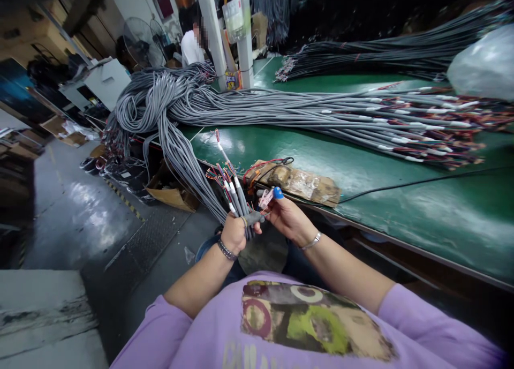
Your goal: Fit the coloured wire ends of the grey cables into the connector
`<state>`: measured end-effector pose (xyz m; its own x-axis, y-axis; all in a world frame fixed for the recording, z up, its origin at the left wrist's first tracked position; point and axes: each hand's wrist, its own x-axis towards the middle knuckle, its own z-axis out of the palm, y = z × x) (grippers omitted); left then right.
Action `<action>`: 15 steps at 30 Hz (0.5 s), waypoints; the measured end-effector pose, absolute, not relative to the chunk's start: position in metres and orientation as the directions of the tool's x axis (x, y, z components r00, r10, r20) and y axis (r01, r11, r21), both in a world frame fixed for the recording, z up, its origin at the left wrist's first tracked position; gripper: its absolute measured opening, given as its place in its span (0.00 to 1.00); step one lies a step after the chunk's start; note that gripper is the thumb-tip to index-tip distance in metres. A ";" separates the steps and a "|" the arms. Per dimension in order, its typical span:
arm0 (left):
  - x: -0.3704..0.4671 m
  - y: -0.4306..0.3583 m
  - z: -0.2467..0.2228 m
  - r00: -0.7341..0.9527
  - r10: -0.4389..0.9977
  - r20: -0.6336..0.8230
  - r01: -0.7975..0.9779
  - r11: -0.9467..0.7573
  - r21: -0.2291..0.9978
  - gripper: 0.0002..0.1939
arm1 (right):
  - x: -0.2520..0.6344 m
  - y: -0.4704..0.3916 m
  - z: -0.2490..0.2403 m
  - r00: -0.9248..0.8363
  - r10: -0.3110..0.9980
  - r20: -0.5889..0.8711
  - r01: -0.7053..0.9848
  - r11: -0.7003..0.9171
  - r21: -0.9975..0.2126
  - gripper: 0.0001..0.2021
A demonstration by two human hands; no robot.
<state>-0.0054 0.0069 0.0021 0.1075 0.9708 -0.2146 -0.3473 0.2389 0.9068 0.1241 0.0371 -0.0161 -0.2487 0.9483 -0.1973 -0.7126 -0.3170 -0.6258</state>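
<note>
My left hand (235,232) is closed round a bunch of grey cables (240,200). Their ends point up and away, with white sleeves and thin coloured wires fanning out at the tips. A grey cover sits on the left thumb, which lies across the bunch. Close beside it, my right hand (289,219) pinches a small pale pink piece (265,198), whose kind I cannot make out. A blue cover is on the right thumb. Thin orange-red wires show between the two hands, partly hidden by the fingers.
A taped wooden block (309,186) with a red and black lead lies at the edge of the green table (401,208). Long grey cables (281,106) stretch across it; black cables (373,58) lie behind. A cardboard box (172,189) stands below. Another person (190,47) is at the back.
</note>
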 end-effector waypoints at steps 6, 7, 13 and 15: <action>-0.004 0.003 0.002 0.057 0.979 -0.195 -0.351 0.203 0.914 0.13 | 0.129 0.034 -0.017 -0.343 0.917 -0.202 -0.724 -0.395 -0.566 0.19; -0.003 0.003 0.002 0.052 0.981 -0.186 -0.351 0.193 0.916 0.13 | 0.130 0.033 -0.018 -0.355 0.911 -0.209 -0.723 -0.410 -0.556 0.19; -0.003 0.001 0.000 0.039 0.983 -0.179 -0.328 0.182 0.927 0.13 | 0.140 0.029 -0.031 -0.367 0.893 -0.261 -0.729 -0.450 -0.515 0.17; -0.003 -0.001 0.000 0.042 0.984 -0.172 -0.323 0.176 0.930 0.13 | 0.142 0.026 -0.036 -0.365 0.885 -0.288 -0.731 -0.464 -0.500 0.17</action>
